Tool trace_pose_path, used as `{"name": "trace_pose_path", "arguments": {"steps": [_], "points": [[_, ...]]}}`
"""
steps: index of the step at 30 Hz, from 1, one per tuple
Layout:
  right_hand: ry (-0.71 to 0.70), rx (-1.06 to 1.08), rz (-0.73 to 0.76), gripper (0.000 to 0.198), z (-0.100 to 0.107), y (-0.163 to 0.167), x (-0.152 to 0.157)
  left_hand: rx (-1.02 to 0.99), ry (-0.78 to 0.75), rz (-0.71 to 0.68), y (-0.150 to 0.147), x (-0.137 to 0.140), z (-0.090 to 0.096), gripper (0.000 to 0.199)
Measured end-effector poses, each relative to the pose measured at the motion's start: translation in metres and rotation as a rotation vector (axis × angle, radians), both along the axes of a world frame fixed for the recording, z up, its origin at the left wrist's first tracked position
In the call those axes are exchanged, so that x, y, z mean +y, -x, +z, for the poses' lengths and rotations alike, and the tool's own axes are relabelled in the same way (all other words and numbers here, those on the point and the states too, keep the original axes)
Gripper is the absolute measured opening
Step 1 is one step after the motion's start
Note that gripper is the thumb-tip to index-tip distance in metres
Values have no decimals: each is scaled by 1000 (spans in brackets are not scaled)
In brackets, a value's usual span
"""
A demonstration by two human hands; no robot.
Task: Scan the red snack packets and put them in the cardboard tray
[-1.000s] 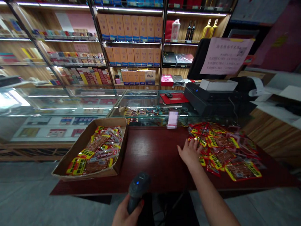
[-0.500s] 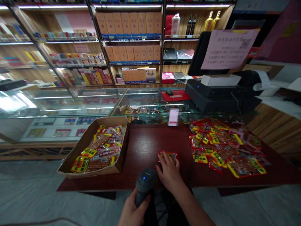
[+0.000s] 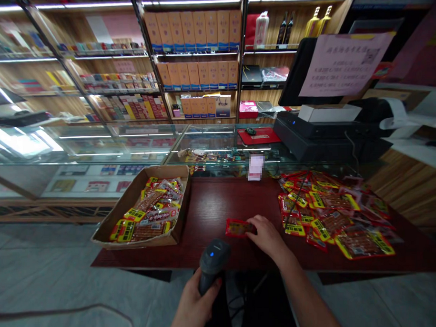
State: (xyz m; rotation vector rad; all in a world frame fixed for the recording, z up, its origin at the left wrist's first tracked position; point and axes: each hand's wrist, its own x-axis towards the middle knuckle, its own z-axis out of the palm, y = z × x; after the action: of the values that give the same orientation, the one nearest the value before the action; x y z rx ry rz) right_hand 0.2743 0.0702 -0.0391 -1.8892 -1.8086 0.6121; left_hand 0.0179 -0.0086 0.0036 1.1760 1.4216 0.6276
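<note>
My left hand [image 3: 198, 297] is wrapped round the handle of a dark grey barcode scanner [image 3: 214, 256] with a lit blue dot on its head, held at the table's front edge. A small red snack packet [image 3: 238, 227] lies on the dark red table [image 3: 212, 202]. My right hand [image 3: 265, 234] pinches this packet at its right end. To the right spreads a loose pile of red and yellow snack packets [image 3: 325, 207]. On the left, a cardboard box [image 3: 183, 193] holds several similar snack packets [image 3: 148, 213].
Behind the table stands a glass display counter [image 3: 138, 137]. A mouse [image 3: 250, 131] rests on a red mat [image 3: 263, 137]. At right is a black cash register [image 3: 313, 136] with a paper sign [image 3: 345, 66] on its screen. Shelves of boxed goods [image 3: 199, 30] line the back.
My right hand has shifted from lying over the small packet to its right end, uncovering most of it. My left hand keeps hold of the scanner. The view has moved slightly.
</note>
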Motion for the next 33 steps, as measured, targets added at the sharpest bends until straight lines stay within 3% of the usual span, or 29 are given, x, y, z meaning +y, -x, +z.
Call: {"name": "trace_pose_path", "arguments": {"steps": [3,7,10,23,33], "points": [[-36,470,-172,25,-10,14,2,12,-2,-11,-1,0,4,39],[91,1336,-378,37,-19,34,-2,7,-1,14,-2,3,6,45],[113,1645,-439,31,-20,44,-5,-4,-6,20,-3,5,9,46],[62,1792,-279,30,-27,70,-14,-25,-13,-61,-4,4,2,29],[39,1666,-249,40,-24,75,-11,-13,-30,-87,-2,2,8,35]]}}
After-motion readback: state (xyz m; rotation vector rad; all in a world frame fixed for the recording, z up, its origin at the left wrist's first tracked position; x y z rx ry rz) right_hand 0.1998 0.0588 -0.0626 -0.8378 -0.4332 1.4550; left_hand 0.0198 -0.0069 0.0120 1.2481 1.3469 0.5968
